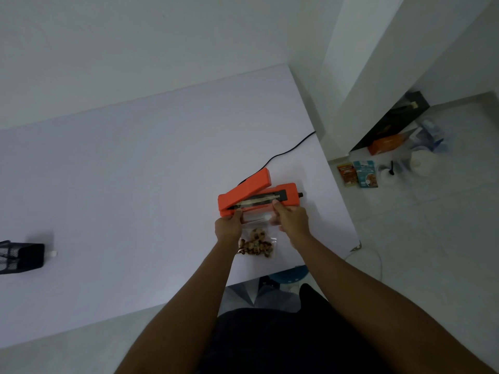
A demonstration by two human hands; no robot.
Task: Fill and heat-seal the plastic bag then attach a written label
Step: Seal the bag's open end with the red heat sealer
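Note:
An orange heat sealer point(259, 194) sits on the white table point(135, 184) with its lid raised. A clear plastic bag point(256, 240) holding brown nut-like pieces lies in front of it, its open top laid across the sealing bar. My left hand point(228, 226) pinches the bag's left top corner at the sealer's front edge. My right hand point(293, 218) pinches the right top corner, thumb near the bar. Both hands hold the bag mouth stretched flat.
A black power cord point(286, 152) runs from the sealer to the table's far right edge. A black mesh holder point(20, 256) stands at the left edge. On the floor to the right lie boxes, packets point(357, 174) and cups point(421, 161).

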